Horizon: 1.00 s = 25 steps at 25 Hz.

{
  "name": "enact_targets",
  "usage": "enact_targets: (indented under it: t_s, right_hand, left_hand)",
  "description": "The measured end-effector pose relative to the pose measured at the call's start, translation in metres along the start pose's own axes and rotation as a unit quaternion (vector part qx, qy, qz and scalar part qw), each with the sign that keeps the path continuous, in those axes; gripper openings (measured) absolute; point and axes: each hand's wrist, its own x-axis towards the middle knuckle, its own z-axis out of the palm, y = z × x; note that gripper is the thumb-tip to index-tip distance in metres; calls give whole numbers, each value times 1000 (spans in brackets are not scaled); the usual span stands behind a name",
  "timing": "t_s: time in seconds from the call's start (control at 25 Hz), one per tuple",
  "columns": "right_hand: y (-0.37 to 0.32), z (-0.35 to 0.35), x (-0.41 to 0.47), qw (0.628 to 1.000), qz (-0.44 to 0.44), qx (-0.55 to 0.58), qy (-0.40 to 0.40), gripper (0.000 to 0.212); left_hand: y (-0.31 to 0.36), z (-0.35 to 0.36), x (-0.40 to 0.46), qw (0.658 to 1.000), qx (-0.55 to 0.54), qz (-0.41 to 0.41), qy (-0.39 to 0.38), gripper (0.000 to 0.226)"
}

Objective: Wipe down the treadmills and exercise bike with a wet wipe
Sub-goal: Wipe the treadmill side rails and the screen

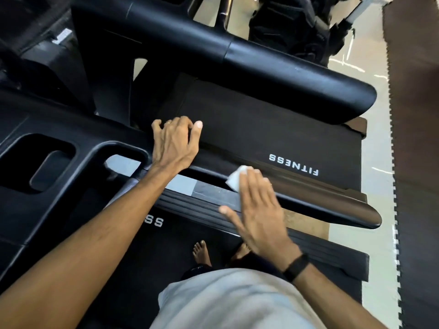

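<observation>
Treadmill handrail (308, 203) under flat right hand (259, 210)

– What are you standing on?
– Your bare feet (202, 252) rest on the near treadmill belt (152, 252).
– And under the machines?
– A pale floor (377, 143), with a dark toothed-edge mat (418, 162) on the right
</observation>
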Motion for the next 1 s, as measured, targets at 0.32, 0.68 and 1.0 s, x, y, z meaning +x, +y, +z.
enact_targets:
  t_s: [0.32, 0.68, 1.0]
  right_hand:
    - [10, -15, 93, 984, 121, 82, -105, 113]
    - [66, -19, 21, 993, 16, 48, -111, 110]
    - [35, -34, 87, 970, 34, 155, -182, 99]
  left_hand:
    - [1, 0, 1, 1000, 2, -12, 9, 54]
    - [2, 2, 0, 999, -4, -41, 3, 55]
    - [2, 0, 7, 997, 34, -11, -69, 62]
